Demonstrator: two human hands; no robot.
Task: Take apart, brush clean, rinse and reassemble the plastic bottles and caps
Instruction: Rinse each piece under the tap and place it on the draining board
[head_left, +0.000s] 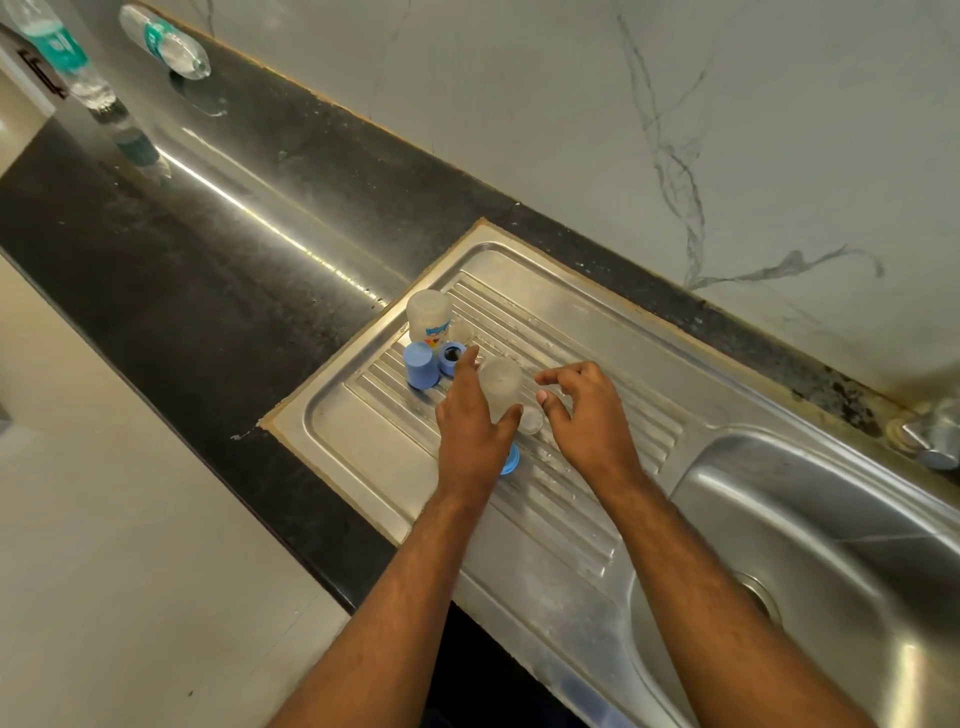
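On drainboard (545, 519): left hand (470, 426) fingers clasp clear bottle (500, 382); right hand (587, 415) fingers apart; blue cap (421, 366) near.

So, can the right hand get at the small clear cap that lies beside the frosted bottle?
Probably yes. The right hand hovers open just beside the small clear cap on the ribbed drainboard, and nothing lies between them. The left hand is at the frosted bottle, not over the cap.
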